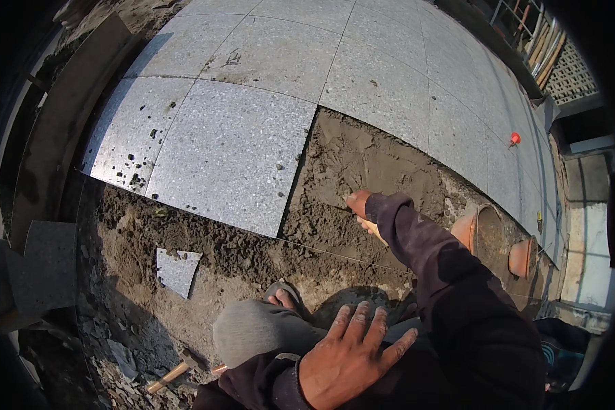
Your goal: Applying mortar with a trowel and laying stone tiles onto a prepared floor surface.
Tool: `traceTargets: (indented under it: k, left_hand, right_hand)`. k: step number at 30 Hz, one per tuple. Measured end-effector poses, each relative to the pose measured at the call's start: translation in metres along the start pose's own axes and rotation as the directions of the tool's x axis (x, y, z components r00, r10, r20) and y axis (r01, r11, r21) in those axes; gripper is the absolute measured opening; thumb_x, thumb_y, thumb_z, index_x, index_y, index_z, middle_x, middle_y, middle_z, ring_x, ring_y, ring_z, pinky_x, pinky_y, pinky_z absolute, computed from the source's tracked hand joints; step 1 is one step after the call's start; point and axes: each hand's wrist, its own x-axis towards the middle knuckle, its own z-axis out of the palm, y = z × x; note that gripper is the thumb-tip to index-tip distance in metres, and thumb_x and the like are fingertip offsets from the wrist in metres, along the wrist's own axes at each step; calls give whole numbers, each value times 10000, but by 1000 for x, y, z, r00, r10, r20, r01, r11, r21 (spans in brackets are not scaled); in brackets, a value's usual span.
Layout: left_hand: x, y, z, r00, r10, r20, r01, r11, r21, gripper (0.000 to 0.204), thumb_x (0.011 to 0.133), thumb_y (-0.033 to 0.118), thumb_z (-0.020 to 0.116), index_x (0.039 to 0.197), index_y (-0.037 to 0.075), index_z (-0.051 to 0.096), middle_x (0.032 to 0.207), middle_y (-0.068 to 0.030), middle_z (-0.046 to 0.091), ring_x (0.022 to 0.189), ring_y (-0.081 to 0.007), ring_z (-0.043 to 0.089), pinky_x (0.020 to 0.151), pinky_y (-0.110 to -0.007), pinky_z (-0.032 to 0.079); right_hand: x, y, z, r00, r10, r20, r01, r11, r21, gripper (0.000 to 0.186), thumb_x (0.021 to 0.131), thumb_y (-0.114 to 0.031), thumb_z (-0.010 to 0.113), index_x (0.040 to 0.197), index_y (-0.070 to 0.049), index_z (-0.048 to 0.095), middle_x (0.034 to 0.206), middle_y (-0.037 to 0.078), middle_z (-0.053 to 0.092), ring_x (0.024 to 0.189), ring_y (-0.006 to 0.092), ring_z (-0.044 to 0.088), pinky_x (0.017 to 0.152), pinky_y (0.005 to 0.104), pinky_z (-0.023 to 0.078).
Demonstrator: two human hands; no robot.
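Observation:
My right hand (359,206) reaches forward over a bed of wet grey mortar (389,157), its fingers closed around a light wooden handle. It looks like a trowel (374,230); its blade is hard to make out against the mortar. Speckled grey tiles border the bed: one large tile (232,150) on the left, and a row (383,89) along the far side. My left hand (348,355) is spread open, palm down, near my bent knee, holding nothing.
A broken tile piece (178,270) lies on rough soil at left. A hammer (174,372) rests among rubble at lower left. Two orange-brown buckets (463,231) (521,257) stand at right. A thin string (342,255) crosses the near mortar edge. A small red object (514,139) sits on far-right tiles.

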Motion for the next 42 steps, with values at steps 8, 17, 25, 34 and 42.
traceTargets:
  k: [8,17,25,34,42]
  left_hand:
    - [11,0,10,997,21,77,-20,1000,-17,578,570,320,630,1109,175,479,1011,-180,464,923,-333,455,816,-438,355]
    - [10,7,3,987,-27,159,41,995,-86,546,628,362,604,1117,155,477,1059,-198,450,984,-347,433,844,-432,348]
    - [18,-3,4,974,-20,224,-10,991,132,485,680,143,489,1161,199,453,1036,-185,457,948,-326,451,832,-425,360]
    - [26,-16,21,882,-162,442,35,959,281,466,742,136,477,1194,231,410,1056,-141,472,985,-294,458,844,-381,364]
    - [77,8,102,831,26,555,-18,1000,-20,452,708,151,593,1133,73,458,1000,-133,528,906,-281,515,772,-353,415]
  right_hand:
    - [-26,27,52,948,-212,236,296,860,-416,375,857,-288,324,1088,-22,452,983,175,524,775,298,540,653,410,447]
    - [-53,40,-28,927,-348,-138,119,625,-772,338,844,-314,361,1005,-56,510,927,159,563,818,321,550,716,454,432]
    - [37,27,-88,835,-356,-420,-42,719,-693,292,829,-274,401,1003,-73,522,992,148,549,898,301,538,760,443,419]
    - [72,127,-124,991,-133,-17,32,359,-933,394,821,-364,401,1005,-51,554,999,149,547,897,336,527,754,442,409]
    - [-165,320,-173,793,-180,-582,-54,931,-362,380,762,-371,483,921,-37,566,892,174,571,841,350,547,731,406,440]
